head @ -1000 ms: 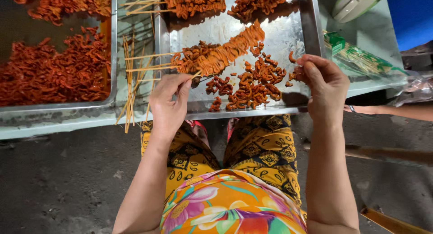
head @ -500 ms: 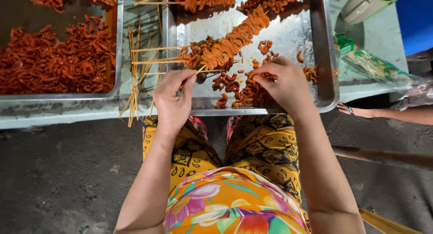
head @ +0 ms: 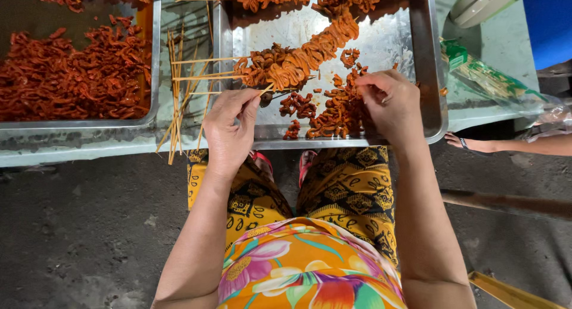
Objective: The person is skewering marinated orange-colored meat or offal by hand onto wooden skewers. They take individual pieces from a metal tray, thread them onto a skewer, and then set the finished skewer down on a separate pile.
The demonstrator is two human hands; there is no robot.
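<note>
While the left hand [head: 229,127] pinches a skewer [head: 264,90] pointing up-right, the right hand [head: 390,103] pinches meat pieces [head: 336,106]

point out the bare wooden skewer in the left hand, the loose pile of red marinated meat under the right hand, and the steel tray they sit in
bare wooden skewer [head: 266,89], head view, its tip end beside the fingers
loose pile of red marinated meat [head: 333,114], head view, middle of the heap
shiny steel tray [head: 434,77], head view, right rim

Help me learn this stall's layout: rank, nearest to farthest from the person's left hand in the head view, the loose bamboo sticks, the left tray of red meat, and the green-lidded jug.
From the left hand:
1. Loose bamboo sticks, just to its left.
2. Left tray of red meat, farther left.
3. Green-lidded jug, far top right corner.
</note>
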